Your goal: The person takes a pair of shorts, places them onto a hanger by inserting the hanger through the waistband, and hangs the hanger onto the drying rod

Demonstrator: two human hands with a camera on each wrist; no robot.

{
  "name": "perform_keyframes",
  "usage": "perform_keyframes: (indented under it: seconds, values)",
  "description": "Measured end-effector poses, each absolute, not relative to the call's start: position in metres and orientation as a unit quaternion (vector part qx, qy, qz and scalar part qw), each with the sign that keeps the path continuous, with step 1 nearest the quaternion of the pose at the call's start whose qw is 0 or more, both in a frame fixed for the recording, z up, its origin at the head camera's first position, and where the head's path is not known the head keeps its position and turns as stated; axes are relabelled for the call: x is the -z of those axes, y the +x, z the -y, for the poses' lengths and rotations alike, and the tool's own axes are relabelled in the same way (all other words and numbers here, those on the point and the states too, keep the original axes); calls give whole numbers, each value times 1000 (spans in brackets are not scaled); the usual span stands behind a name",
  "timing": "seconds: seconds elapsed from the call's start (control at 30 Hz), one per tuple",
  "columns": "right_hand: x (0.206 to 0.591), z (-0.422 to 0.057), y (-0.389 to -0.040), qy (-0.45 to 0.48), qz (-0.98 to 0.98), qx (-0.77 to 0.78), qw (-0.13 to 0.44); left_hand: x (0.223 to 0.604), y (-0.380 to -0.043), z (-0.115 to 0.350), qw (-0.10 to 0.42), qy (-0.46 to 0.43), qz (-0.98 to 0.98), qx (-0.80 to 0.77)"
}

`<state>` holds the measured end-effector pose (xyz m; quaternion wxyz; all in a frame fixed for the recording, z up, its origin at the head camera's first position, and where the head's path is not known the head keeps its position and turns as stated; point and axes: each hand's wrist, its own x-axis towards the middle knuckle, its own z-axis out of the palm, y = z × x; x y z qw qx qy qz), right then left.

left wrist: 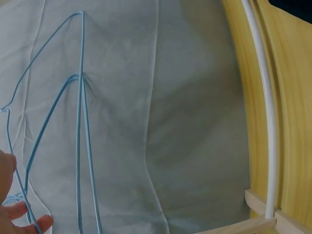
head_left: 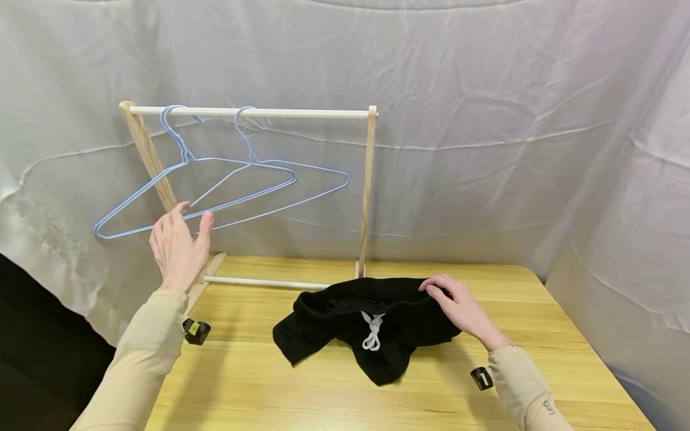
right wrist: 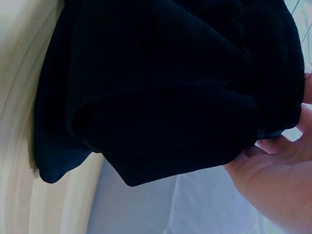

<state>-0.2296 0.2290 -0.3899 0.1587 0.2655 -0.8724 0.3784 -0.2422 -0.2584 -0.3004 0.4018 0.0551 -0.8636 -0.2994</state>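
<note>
Right hand (head_left: 458, 304) pinches black shorts (head_left: 417, 326) at waist; they're on table (head_left: 269, 392), that end lifted, before rack (head_left: 368, 191). Left hand (head_left: 180, 246) by blue hangers (head_left: 185, 158), fingers loose, thumb apart; can't tell if touching.

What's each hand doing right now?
Left hand: open, at the blue hangers; grip contact unclear.
Right hand: holding the black shorts.

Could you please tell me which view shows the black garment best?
The head view: nearly all of the black garment shows, including its pale drawstring. The right wrist view shows it close but dark and cropped; the left wrist view catches only a black bit, top right.
</note>
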Motion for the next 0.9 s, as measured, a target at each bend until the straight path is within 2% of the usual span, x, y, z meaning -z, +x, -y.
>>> perform_keyframes:
  seconds: [0.23, 0.53, 0.63, 0.77, 0.9]
  values:
    - [395, -229, -230, 266, 870, -375, 176, 302, -242, 261, 391, 82, 847, 350]
    - [406, -228, -227, 245, 864, -403, 177, 299, -246, 267, 425, 150, 748, 488]
    - [409, -228, -226, 237, 861, -418, 165, 298, -247, 270, 400, 134, 689, 590]
    - [416, -228, -227, 228, 858, -429, 165, 295, -245, 271, 340, 101, 607, 712]
    - [420, -226, -227, 217, 856, -438, 171, 290, -240, 271, 277, 85, 589, 755]
